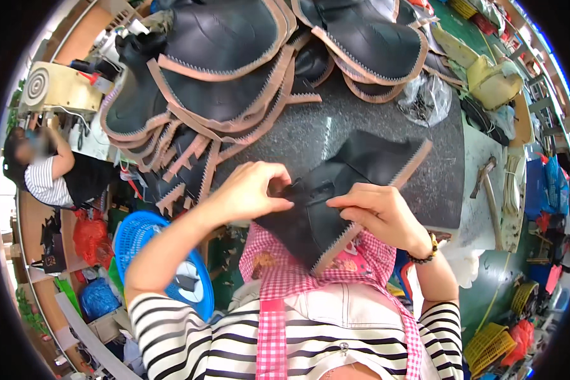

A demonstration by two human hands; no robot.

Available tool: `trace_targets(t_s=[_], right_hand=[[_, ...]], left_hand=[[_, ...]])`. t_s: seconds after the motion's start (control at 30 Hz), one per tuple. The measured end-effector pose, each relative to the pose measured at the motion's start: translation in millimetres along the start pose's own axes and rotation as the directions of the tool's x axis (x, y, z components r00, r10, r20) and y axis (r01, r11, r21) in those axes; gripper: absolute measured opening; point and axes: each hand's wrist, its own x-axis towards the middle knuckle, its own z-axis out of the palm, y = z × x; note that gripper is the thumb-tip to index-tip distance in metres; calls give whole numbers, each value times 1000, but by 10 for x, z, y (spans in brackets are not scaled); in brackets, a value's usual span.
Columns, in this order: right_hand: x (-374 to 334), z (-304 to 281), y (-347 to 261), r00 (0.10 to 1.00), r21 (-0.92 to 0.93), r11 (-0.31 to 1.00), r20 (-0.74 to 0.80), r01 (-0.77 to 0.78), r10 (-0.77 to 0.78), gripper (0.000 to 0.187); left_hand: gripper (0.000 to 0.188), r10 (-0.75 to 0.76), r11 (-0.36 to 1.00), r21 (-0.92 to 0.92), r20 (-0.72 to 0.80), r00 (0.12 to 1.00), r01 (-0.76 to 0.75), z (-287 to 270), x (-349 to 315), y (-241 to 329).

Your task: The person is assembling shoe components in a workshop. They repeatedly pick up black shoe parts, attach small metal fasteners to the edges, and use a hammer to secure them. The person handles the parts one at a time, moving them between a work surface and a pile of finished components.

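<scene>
A black leather shoe upper (368, 159) with a tan, zigzag-cut border lies across the near edge of the dark work table and over my lap. My left hand (254, 190) pinches it at its left side, thumb and forefinger close together near a small fold. Opposite, my right hand (379, 214) grips the leather near its middle, fingertips bent onto the surface and the palm over the tan border. Exactly what lies between the left fingertips is hidden.
Stacks of similar black uppers (225, 38) cover the far side of the dark table (418, 126). A clear plastic bag (426, 100) lies there too. On the right is a hammer (487, 190); a blue basket (130, 234) stands at left. Another person (50, 164) sits at far left.
</scene>
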Motion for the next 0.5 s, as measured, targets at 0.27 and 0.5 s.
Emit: trace_targets(t_s=[0.27,0.5], right_hand=[[-265,416,59,970,151,973,-142,-174,196,15],[-330,731,84,899,85,996,-437,-1,38,18]], left_hand=[[35,6,997,71,348,938,-32,-34,293,153],[25,-17,903,-403,310,951,148,161,39,204]])
